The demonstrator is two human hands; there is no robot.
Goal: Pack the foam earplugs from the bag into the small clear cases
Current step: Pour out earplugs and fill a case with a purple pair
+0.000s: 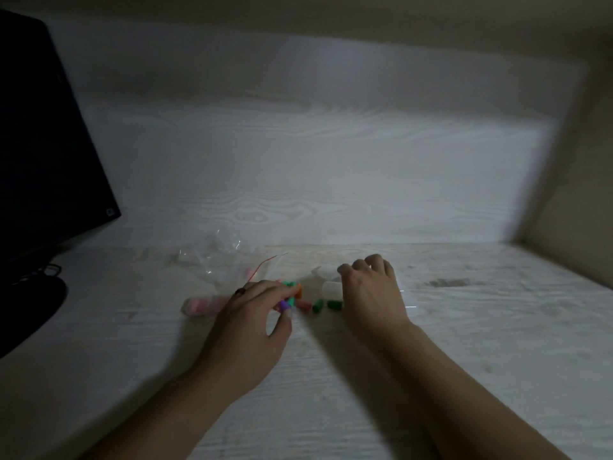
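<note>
On the desk (464, 327), the left hand (255, 313) pinches a purple earplug (284, 305) between thumb and fingertips, directly in front of a small heap of teal and orange earplugs (292, 289). The right hand (371, 290) is arched with fingers curled down over a clear case (331, 287); whether it actually grips the case cannot be determined. Two green earplugs (326, 305) lie loose just left of the right hand, and the clear bag (229, 263) lies beyond the left hand.

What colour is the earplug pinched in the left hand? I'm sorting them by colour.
Purple, pinched by the left hand; head view.
</note>
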